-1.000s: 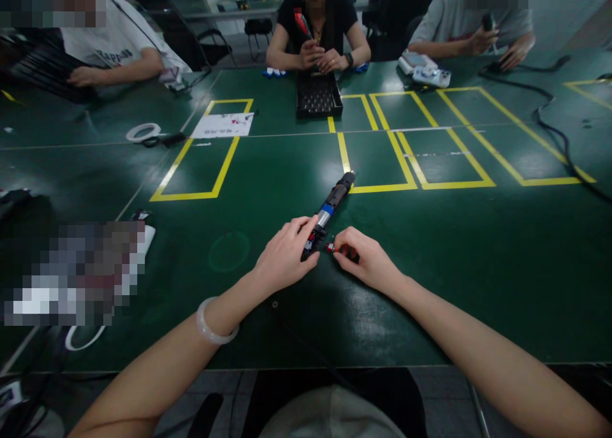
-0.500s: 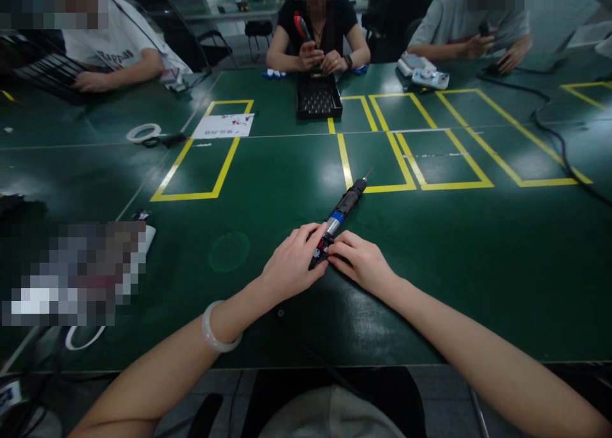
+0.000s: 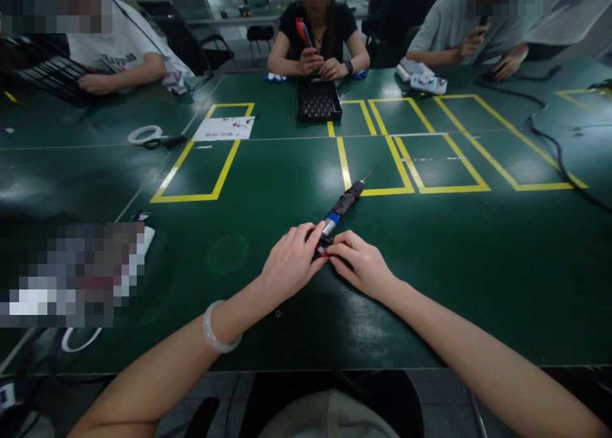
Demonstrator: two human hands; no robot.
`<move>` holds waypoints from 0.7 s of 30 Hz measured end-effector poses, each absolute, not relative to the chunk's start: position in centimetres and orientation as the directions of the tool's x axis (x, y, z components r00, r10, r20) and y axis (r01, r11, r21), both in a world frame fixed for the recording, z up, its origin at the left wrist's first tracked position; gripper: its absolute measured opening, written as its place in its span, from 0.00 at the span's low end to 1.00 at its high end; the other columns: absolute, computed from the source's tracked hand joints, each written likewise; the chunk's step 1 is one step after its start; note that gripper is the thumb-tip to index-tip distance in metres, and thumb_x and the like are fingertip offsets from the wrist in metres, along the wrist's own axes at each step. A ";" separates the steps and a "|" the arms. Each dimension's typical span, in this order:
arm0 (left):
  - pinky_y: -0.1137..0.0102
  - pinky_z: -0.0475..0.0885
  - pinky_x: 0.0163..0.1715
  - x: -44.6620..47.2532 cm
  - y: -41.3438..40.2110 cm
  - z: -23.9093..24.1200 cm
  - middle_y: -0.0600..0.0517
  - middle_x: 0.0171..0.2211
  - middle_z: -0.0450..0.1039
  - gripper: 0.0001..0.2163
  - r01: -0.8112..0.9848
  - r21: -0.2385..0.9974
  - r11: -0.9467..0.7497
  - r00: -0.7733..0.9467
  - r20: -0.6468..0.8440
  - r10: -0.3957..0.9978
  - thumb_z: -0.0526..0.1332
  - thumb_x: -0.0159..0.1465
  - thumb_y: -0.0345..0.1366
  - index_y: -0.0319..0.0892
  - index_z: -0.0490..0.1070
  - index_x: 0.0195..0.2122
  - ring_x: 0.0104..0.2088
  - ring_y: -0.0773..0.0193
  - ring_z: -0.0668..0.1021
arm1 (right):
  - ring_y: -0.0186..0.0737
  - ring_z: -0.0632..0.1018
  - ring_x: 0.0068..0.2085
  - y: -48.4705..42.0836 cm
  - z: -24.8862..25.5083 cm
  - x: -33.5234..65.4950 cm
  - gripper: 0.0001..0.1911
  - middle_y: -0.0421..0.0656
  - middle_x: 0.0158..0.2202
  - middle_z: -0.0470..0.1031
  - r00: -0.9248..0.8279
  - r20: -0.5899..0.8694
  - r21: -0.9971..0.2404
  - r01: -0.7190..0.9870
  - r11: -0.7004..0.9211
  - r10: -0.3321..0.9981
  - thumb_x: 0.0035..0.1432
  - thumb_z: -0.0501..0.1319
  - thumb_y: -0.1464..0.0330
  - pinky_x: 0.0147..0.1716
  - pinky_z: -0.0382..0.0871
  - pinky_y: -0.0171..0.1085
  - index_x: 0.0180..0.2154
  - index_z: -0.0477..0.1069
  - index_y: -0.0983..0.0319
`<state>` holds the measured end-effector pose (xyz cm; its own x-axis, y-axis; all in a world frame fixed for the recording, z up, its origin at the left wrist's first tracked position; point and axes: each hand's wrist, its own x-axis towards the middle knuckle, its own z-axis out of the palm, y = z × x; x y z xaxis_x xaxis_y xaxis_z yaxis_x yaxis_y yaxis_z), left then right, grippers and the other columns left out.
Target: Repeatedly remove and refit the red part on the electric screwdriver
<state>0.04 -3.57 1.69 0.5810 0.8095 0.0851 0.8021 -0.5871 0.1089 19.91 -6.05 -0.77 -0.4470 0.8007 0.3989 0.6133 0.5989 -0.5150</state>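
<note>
A black electric screwdriver (image 3: 340,210) with a blue band lies on the green table (image 3: 287,183), its thin bit pointing far-right towards the yellow tape lines. My left hand (image 3: 289,262) curls around the tool's near end. My right hand (image 3: 361,264) meets it from the right, fingertips pinched on the same red-marked end. A pale bangle (image 3: 215,328) sits on my left wrist.
Three other people sit at the far side of the table. A black compartment tray (image 3: 318,100) stands in front of the middle one. A white tape roll (image 3: 144,134) and a paper sheet (image 3: 224,128) lie far left. A black cable (image 3: 549,132) snakes along the right.
My right hand, which held a small red part apart from the tool, has moved in and joined my left hand at the screwdriver's near end. The tool has shifted slightly right.
</note>
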 end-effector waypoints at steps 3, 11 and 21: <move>0.59 0.71 0.48 -0.4 -3.0 1.8 0.39 0.57 0.65 0.29 0.817 0.080 -0.571 0.565 0.085 0.820 0.56 0.69 0.44 0.39 0.54 0.68 0.51 0.51 0.71 | 0.41 0.76 0.45 -6.0 -0.7 20.1 0.09 0.48 0.45 0.71 -0.449 0.371 -0.523 0.622 0.582 0.813 0.66 0.55 0.70 0.43 0.74 0.38 0.45 0.72 0.61; 0.59 0.70 0.49 -4.0 0.8 1.7 0.38 0.58 0.63 0.30 0.922 -0.017 -0.386 0.387 0.080 0.919 0.55 0.68 0.46 0.39 0.54 0.68 0.52 0.47 0.71 | 0.41 0.76 0.48 -5.9 -1.0 20.4 0.10 0.48 0.47 0.71 -0.473 0.340 -0.539 0.610 0.580 0.813 0.67 0.54 0.70 0.45 0.74 0.39 0.46 0.72 0.60; 0.51 0.69 0.49 -12.9 6.7 1.5 0.33 0.57 0.62 0.31 1.000 -0.014 -0.006 0.007 0.071 0.997 0.49 0.68 0.52 0.38 0.56 0.67 0.55 0.38 0.69 | 0.40 0.77 0.47 -5.8 -0.8 20.4 0.09 0.48 0.48 0.72 -0.482 0.327 -0.552 0.601 0.578 0.813 0.67 0.54 0.70 0.44 0.75 0.38 0.45 0.72 0.60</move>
<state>-12.95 6.68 1.46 0.0072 0.9975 0.0706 0.9999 -0.0062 -0.0137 20.44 -5.80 -0.84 -0.4820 0.8130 0.3267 0.6007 0.5781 -0.5523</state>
